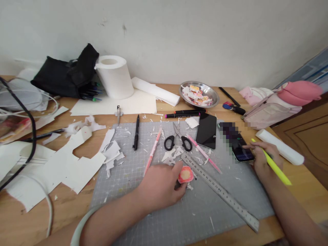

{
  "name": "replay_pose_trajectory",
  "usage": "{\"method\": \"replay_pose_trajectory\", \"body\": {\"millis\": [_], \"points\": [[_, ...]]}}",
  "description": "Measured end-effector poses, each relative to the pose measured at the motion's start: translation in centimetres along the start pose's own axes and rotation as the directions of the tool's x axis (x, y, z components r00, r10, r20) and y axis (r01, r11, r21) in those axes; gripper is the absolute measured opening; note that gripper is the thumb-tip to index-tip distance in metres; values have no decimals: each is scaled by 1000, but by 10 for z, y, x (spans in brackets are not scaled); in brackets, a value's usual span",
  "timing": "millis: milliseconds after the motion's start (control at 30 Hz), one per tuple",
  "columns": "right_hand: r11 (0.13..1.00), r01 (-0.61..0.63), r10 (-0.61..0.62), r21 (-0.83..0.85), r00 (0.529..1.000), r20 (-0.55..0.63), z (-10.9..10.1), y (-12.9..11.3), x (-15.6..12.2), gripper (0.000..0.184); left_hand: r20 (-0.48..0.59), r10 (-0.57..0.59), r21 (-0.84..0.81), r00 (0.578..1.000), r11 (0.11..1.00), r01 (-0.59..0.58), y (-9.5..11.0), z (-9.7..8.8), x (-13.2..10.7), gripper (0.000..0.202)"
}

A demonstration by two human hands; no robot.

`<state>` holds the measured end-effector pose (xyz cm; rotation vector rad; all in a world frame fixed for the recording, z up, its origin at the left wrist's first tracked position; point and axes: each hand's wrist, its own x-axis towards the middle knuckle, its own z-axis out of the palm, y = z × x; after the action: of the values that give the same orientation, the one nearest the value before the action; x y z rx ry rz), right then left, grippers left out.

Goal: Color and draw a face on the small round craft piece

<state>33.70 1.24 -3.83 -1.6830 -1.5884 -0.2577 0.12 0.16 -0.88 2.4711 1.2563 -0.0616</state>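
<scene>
1. Head view: my left hand [161, 186] lies low on the grey cutting mat [200, 218]. Its grip is closed on a small pink-and-orange paper cutout [186, 175], pinched between thumb and fingertips.
2. The cutout sits at the right end of that hand, down on the mat and just beside the steel ruler [220, 189]. The ruler runs diagonally toward the mat's lower right corner.
3. My right hand [261, 160] is at the mat's right edge. Its grip is wrapped around a yellow highlighter [276, 168] that points out to the lower right, and its fingertips touch a phone [242, 153] with a lit screen.
4. The cutout is well apart from the right hand, with the ruler between them.
5. Just beyond the left hand lie scissors [178, 140], a pink pen [153, 151] and a black pen [136, 136], among white paper scraps on the tabletop.
</scene>
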Motion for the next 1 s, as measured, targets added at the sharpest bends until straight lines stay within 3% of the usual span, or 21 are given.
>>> {"method": "replay_pose_trajectory", "body": {"millis": [67, 133, 233, 300, 433, 667, 867, 1000], "points": [[996, 73, -75, 41, 997, 33, -1, -2, 1, 24, -7, 5, 2, 1000, 1000, -5, 0, 0, 0, 17], [998, 68, -68, 7, 997, 31, -3, -4, 3, 23, -13, 6, 6, 1000, 1000, -6, 0, 1, -1, 17], [991, -101, 94, -91, 993, -74, -5, -9, 6, 24, -11, 6, 9, 1000, 1000, -6, 0, 1, 0, 18], [984, -149, 138, -94, 984, -112, -6, -11, 7, 24, -2, 5, 9, 1000, 1000, -5, 0, 1, 0, 19], [996, -68, 64, -58, 996, -70, -4, -12, 4, 23, 6, 1, 7, 1000, 1000, -1, 0, 0, 1, 19], [999, -34, 33, -16, 999, -33, 0, -3, -1, 25, 26, -21, 5, 999, 1000, 21, 1, -1, 1, 20], [986, 158, -164, 58, 979, 119, 2, 7, -1, 24, 4, 3, 4, 1000, 1000, -3, 0, 0, 1, 18], [976, 206, -215, 72, 964, 155, 2, 8, 0, 28, 6, -1, 16, 1000, 1000, 1, 0, 0, 0, 18]]}}
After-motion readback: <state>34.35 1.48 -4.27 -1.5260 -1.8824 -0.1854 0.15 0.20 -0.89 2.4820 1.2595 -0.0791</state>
